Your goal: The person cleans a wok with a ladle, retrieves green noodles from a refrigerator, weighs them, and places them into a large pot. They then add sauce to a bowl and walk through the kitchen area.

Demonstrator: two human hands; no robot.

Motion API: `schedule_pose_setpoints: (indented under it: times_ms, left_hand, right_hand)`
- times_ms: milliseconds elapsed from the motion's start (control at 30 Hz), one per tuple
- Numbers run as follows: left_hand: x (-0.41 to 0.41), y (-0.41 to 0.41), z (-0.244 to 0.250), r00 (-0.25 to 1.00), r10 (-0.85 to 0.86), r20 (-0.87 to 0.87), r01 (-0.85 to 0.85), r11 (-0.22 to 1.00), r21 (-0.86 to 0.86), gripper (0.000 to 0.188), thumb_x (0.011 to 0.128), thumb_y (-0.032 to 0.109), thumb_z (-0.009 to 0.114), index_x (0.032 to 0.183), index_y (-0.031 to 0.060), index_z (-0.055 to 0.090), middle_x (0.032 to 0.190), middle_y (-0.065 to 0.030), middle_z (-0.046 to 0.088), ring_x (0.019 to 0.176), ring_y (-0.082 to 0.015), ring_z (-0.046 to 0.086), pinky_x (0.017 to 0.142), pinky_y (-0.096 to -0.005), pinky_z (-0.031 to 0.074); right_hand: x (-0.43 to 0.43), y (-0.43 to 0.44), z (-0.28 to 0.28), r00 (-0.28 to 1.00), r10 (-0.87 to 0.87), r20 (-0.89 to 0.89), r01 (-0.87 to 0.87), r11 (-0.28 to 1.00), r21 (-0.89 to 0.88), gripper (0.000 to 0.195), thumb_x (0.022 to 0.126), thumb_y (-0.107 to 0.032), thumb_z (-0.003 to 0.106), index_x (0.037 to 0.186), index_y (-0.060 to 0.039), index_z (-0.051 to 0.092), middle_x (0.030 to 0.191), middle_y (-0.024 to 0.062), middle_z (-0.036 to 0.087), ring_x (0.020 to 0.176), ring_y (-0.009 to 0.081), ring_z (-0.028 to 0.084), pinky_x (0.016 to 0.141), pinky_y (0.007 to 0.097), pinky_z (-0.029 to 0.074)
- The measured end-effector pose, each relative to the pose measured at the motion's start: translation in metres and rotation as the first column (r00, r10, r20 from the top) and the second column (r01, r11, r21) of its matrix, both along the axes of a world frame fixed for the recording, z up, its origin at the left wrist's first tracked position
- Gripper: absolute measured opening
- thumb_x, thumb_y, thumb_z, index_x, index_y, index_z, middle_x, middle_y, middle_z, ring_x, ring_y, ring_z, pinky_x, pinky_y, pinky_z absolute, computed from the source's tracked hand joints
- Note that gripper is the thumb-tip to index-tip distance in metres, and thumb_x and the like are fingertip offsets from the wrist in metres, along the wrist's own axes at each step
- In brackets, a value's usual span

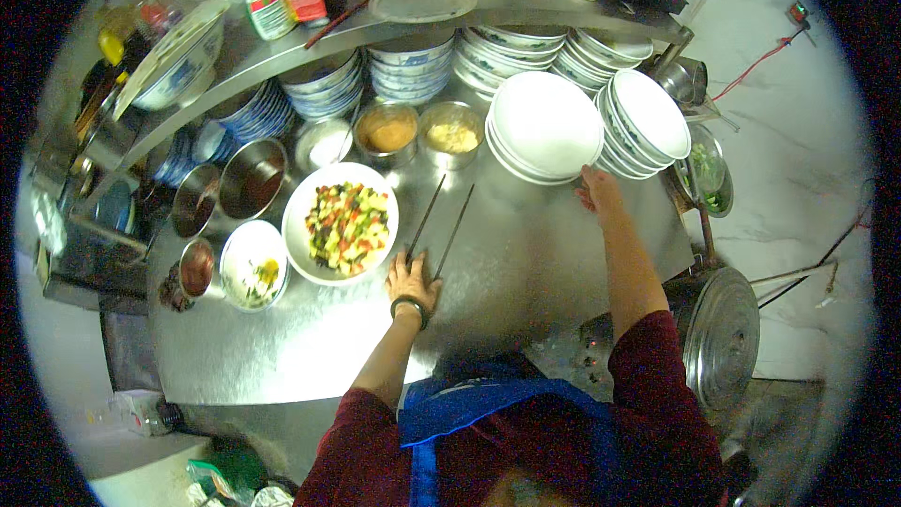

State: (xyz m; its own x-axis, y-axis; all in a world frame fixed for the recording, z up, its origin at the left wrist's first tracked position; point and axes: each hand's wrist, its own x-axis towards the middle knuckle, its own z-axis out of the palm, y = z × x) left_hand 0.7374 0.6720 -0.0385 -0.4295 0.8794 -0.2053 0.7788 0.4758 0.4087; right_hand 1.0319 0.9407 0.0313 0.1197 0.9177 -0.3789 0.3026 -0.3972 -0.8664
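Note:
My left hand (pixel 414 286) rests on the steel counter (pixel 507 253), palm down with fingers spread, at the lower ends of two dark chopsticks (pixel 455 229). Left of it stands a white bowl (pixel 297 243) of diced colourful vegetables. Beside that is a smaller bowl (pixel 232 282) with white and yellow contents and green bits. My right hand (pixel 598 190) is at the lower right edge of a stack of white plates (pixel 545 123), its fingers partly curled. Whether it grips a plate cannot be told. Another stack of white dishes (pixel 651 116) is just behind it.
Steel containers of yellowish food (pixel 452 137), orange powder (pixel 389 134) and dark red seasoning (pixel 260 183) line the counter's back. Stacked blue-and-white bowls (pixel 410 70) sit beneath a steel shelf (pixel 267 53) holding bottles (pixel 267 3) and bowls. A round metal lid (pixel 725 338) is at right.

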Motion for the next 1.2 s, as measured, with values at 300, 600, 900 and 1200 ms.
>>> schedule_pose_setpoints:
  times_ms: [300, 600, 900, 1200]
  left_hand:
    - [-0.043, 0.035, -0.035, 0.992, 0.098, -0.083, -0.07, 0.954, 0.292, 0.038, 0.074, 0.009, 0.054, 0.112, 0.0127, 0.053, 0.104, -0.0194, 0.057, 0.092, -0.0383, 0.053, 0.081, -0.0431, 0.043]
    - [-0.013, 0.025, -0.012, 0.99, 0.14, -0.015, -0.124, 0.916, 0.381, 0.04, 0.073, 0.009, 0.058, 0.112, 0.0099, 0.051, 0.114, -0.0178, 0.047, 0.106, -0.0365, 0.043, 0.089, -0.0441, 0.034]
    - [0.048, 0.032, 0.045, 0.812, -0.094, 0.576, -0.205, 0.878, 0.433, 0.051, 0.076, 0.009, 0.063, 0.122, 0.0041, 0.042, 0.118, -0.0167, 0.044, 0.104, -0.0287, 0.047, 0.086, -0.0333, 0.042]
    - [0.105, 0.046, 0.081, -0.403, -0.099, 0.91, -0.23, 0.973, 0.004, 0.069, 0.088, 0.059, 0.026, 0.132, 0.0057, 0.03, 0.132, -0.0138, 0.038, 0.118, -0.0278, 0.04, 0.095, -0.0415, 0.037]
  right_hand:
    - [0.0, 0.078, -0.015, 0.735, 0.023, 0.678, -0.262, 0.931, 0.253, 0.052, 0.072, -0.033, 0.066, 0.105, 0.0055, 0.054, 0.099, 0.0253, 0.059, 0.092, 0.0376, 0.059, 0.079, 0.0386, 0.046]
    - [0.03, 0.108, 0.0, 0.89, 0.167, 0.424, -0.298, 0.917, 0.264, 0.03, 0.072, -0.017, 0.063, 0.095, 0.0005, 0.055, 0.077, 0.0115, 0.06, 0.067, 0.0215, 0.059, 0.051, 0.0322, 0.047]
    - [0.046, 0.058, 0.102, 0.955, 0.273, 0.113, -0.296, 0.887, 0.354, 0.022, 0.07, -0.006, 0.062, 0.088, -0.0012, 0.049, 0.079, 0.0073, 0.055, 0.07, 0.0143, 0.053, 0.063, 0.0294, 0.044]
    - [0.1, -0.087, 0.023, 0.895, 0.396, 0.203, -0.408, 0.913, 0.016, 0.063, 0.074, -0.028, 0.061, 0.124, 0.0048, 0.039, 0.109, 0.0183, 0.052, 0.096, 0.0263, 0.053, 0.084, 0.0379, 0.041]
